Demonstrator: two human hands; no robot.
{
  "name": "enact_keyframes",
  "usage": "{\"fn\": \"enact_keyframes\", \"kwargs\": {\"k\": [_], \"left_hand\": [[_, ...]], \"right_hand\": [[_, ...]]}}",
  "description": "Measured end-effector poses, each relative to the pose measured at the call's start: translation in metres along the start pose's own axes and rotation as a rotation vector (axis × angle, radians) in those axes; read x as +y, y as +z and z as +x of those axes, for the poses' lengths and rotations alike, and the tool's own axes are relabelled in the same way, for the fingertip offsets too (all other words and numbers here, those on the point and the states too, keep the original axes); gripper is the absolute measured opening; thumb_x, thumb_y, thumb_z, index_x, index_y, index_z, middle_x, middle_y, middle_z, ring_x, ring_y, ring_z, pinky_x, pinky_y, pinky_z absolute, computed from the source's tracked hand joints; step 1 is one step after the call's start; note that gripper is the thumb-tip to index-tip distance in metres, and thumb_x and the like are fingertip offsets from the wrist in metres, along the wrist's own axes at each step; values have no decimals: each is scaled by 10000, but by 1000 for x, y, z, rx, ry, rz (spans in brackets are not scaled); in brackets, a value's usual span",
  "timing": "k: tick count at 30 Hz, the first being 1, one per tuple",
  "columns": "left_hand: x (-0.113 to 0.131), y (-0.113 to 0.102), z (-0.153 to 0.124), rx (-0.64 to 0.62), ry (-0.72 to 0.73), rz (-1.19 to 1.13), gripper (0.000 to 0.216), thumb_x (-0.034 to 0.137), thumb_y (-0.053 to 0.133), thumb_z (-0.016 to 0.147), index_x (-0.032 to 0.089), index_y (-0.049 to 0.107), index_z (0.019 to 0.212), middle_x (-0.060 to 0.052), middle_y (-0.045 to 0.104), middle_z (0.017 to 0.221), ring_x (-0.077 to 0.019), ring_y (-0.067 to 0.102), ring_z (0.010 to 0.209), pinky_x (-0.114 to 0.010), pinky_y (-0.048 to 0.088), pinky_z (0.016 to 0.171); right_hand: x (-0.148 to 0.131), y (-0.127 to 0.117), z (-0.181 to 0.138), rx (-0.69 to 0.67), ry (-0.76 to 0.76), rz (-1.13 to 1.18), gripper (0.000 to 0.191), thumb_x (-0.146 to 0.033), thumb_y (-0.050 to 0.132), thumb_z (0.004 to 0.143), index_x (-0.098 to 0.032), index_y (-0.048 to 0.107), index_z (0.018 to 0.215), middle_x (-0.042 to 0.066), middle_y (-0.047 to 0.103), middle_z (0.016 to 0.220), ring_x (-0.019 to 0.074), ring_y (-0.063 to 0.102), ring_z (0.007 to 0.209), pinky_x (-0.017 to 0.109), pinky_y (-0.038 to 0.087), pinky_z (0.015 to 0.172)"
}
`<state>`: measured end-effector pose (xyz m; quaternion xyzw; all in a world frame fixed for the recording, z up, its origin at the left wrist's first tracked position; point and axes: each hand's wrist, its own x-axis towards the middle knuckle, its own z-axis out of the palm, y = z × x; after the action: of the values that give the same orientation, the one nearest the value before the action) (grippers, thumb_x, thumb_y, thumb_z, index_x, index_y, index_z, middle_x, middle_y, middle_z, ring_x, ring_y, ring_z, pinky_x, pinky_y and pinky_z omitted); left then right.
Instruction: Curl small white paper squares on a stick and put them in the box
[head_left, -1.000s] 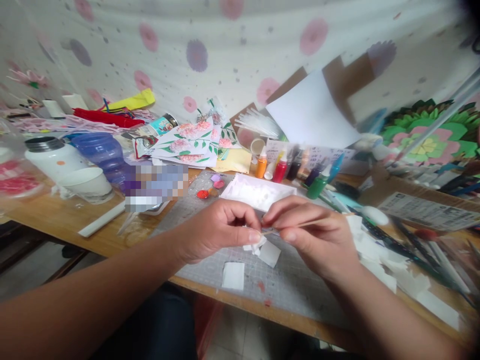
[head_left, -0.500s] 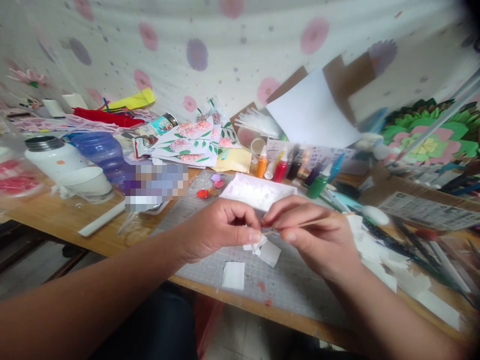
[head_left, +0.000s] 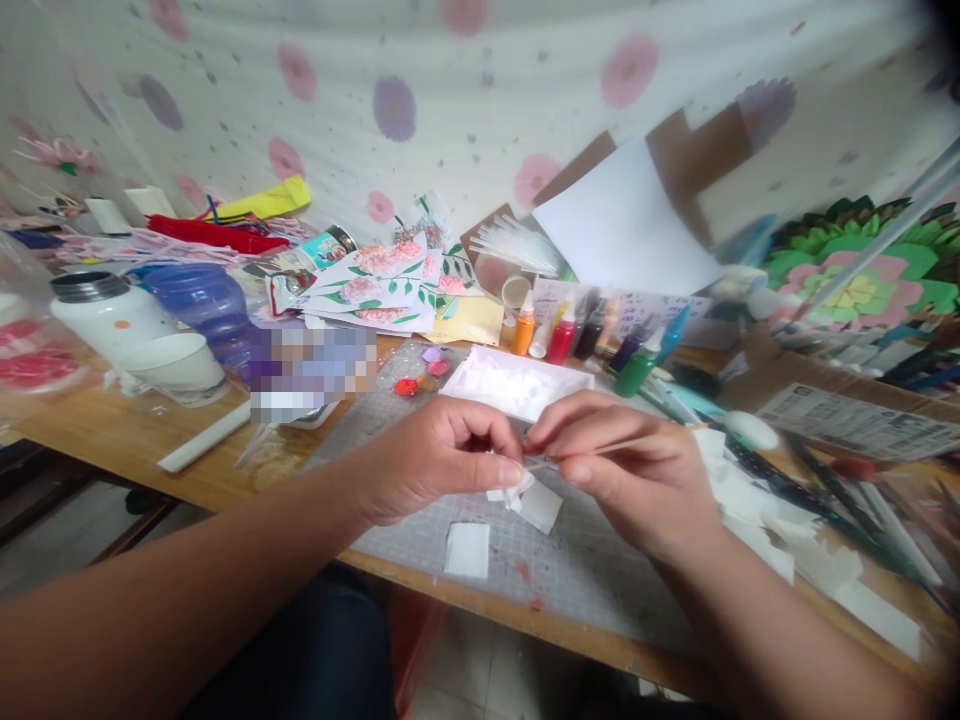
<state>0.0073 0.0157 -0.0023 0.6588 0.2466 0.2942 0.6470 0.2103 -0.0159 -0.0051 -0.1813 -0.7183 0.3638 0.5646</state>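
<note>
My left hand pinches a small crumpled piece of white paper between thumb and forefinger. Close beside it, my right hand is closed on a thin wooden stick, which slants across its fingers with its tip pointing at the left fingertips. Whether the tip touches the paper is hard to make out. Below the hands, a white paper square lies on the grey cutting mat. Another pale square lies partly behind the paper. Just beyond the fingers is a shallow white box with small white bits inside.
Several paint bottles, among them a red bottle and a green bottle, stand behind the box. At left are a paper cup and a white jar. Paper scraps and a cardboard box lie at right.
</note>
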Motion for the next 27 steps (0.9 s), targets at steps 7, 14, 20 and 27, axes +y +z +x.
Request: {"fn": "enact_keyframes", "kwargs": {"k": [7,14,20,27], "left_hand": [[1,0,-1,-5,-6,-11,85,224,736,767,156,695,734,34,642,710,-79,525,664,-203,408,639],[1,0,-1,-6,-5,-7,82,232,740,766,162,705,743,32,655,712,-80,543,664,-202,417,640],[1,1,0,7,-18,-2,88,232,745,752,156,703,739,24,648,712,-87,533,665,-210,415,638],[3,1,-1,4,-20,13,102,233,734,752,147,687,722,15,641,701,-101,535,656,-225,414,638]], "right_hand": [[0,0,0,4,10,8,172,-105,703,809,-235,756,909,11,729,898,133,673,861,276,547,767],[0,0,0,12,4,12,184,-109,701,811,-251,756,915,6,728,893,133,673,854,278,545,764],[-2,0,0,-4,29,-7,158,-132,716,803,-245,763,904,16,734,906,135,675,851,276,547,765],[-3,0,0,28,17,-35,140,-165,722,801,-262,766,891,25,744,876,164,683,827,312,558,738]]}}
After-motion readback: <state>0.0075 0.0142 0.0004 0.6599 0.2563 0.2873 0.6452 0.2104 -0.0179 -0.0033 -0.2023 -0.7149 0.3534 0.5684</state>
